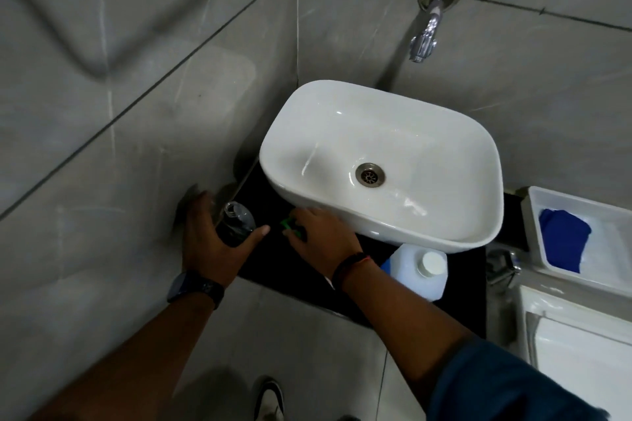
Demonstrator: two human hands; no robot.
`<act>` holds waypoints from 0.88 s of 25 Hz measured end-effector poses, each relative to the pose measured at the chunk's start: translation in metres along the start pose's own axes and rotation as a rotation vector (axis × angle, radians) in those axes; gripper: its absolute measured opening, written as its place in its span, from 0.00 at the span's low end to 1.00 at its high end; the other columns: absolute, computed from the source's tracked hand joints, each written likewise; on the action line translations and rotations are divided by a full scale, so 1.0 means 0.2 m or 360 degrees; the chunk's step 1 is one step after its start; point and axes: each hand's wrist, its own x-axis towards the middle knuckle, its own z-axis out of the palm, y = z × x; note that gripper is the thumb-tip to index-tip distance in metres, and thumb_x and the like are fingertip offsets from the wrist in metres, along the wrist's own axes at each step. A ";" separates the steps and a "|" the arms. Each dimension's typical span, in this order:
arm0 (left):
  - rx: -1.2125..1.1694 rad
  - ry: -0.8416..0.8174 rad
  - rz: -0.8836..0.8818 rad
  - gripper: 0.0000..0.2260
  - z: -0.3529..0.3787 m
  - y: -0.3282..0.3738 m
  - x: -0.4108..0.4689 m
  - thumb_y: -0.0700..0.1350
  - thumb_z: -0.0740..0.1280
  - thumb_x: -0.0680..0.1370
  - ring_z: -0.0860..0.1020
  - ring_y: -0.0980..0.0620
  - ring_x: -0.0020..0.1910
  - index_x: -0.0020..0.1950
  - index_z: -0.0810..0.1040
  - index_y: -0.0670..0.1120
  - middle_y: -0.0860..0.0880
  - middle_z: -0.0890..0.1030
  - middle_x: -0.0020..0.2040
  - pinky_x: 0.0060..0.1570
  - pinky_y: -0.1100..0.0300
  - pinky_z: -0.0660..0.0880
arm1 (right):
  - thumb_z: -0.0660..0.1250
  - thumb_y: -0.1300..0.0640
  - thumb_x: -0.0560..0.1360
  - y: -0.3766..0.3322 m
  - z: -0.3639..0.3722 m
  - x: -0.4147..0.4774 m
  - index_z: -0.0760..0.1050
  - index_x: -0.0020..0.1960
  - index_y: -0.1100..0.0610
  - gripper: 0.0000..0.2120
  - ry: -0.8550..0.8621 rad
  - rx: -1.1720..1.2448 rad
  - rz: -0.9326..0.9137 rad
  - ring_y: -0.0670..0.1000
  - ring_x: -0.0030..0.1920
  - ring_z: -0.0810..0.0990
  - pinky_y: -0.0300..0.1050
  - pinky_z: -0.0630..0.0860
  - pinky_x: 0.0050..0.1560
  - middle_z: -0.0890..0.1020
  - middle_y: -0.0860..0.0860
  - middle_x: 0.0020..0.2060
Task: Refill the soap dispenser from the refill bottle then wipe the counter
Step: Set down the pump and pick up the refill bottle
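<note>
My left hand (212,243) is wrapped around a clear soap dispenser bottle (237,222) standing on the black counter (294,270); the bottle's neck is open, with no pump on it. My right hand (321,236) rests on the counter just right of it, fingers closed on a green pump head (289,225), partly hidden under the sink's edge. A translucent white refill bottle (419,272) with a white cap stands on the counter's front right, behind my right wrist. A blue cloth (564,239) lies in a white tray (581,202) at the right.
A white vessel sink (383,161) takes up most of the counter, with a chrome wall tap (427,31) above it. Grey tiled walls close in on the left and back. A white toilet tank (574,335) stands at the right. A shoe shows on the floor below.
</note>
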 end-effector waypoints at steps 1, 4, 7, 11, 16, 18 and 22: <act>0.0102 0.0056 0.0109 0.47 -0.02 0.05 0.00 0.68 0.72 0.60 0.66 0.42 0.68 0.70 0.63 0.44 0.40 0.67 0.68 0.63 0.44 0.68 | 0.65 0.51 0.74 0.00 -0.06 -0.02 0.76 0.53 0.57 0.12 0.0129 0.0080 0.0021 0.58 0.49 0.78 0.51 0.74 0.47 0.82 0.55 0.47; 0.0287 0.0133 0.0465 0.41 -0.03 0.25 -0.01 0.66 0.69 0.64 0.66 0.41 0.67 0.69 0.65 0.44 0.40 0.69 0.67 0.64 0.46 0.65 | 0.69 0.56 0.72 0.08 -0.29 -0.15 0.78 0.48 0.58 0.07 0.0633 0.0269 0.0123 0.55 0.41 0.80 0.48 0.76 0.42 0.82 0.52 0.38; 0.0078 -0.0225 0.0634 0.33 0.05 0.49 -0.08 0.65 0.68 0.67 0.72 0.46 0.62 0.63 0.73 0.45 0.44 0.76 0.61 0.62 0.53 0.68 | 0.68 0.62 0.71 0.25 -0.46 -0.33 0.78 0.48 0.59 0.07 0.0890 0.0340 0.0274 0.54 0.39 0.80 0.48 0.78 0.42 0.82 0.53 0.38; -0.0043 -0.0654 0.0795 0.24 0.21 0.73 -0.22 0.61 0.71 0.67 0.77 0.49 0.52 0.55 0.80 0.46 0.47 0.81 0.51 0.54 0.54 0.75 | 0.65 0.57 0.64 0.49 -0.55 -0.61 0.74 0.55 0.55 0.19 0.0634 0.0554 0.0484 0.49 0.46 0.77 0.41 0.75 0.45 0.79 0.49 0.45; -0.0032 -0.1008 0.0899 0.24 0.38 0.91 -0.34 0.54 0.74 0.68 0.74 0.47 0.57 0.61 0.77 0.47 0.47 0.80 0.57 0.59 0.54 0.69 | 0.76 0.55 0.62 0.62 -0.47 -0.79 0.63 0.69 0.53 0.38 0.0023 0.0699 0.0587 0.47 0.56 0.74 0.41 0.73 0.57 0.74 0.50 0.59; -0.0050 -0.1071 0.0929 0.23 0.42 0.95 -0.36 0.51 0.74 0.69 0.74 0.48 0.57 0.62 0.76 0.47 0.47 0.80 0.56 0.58 0.58 0.67 | 0.79 0.49 0.58 0.62 -0.42 -0.79 0.62 0.69 0.50 0.44 -0.0054 0.0679 0.0561 0.44 0.56 0.73 0.30 0.69 0.52 0.73 0.44 0.59; -0.0137 -0.1259 0.0808 0.17 0.46 0.96 -0.39 0.43 0.72 0.71 0.73 0.50 0.56 0.60 0.77 0.48 0.48 0.80 0.55 0.57 0.61 0.67 | 0.81 0.49 0.56 0.64 -0.37 -0.76 0.63 0.64 0.50 0.43 -0.0011 0.0659 0.0550 0.47 0.56 0.75 0.32 0.69 0.51 0.75 0.45 0.56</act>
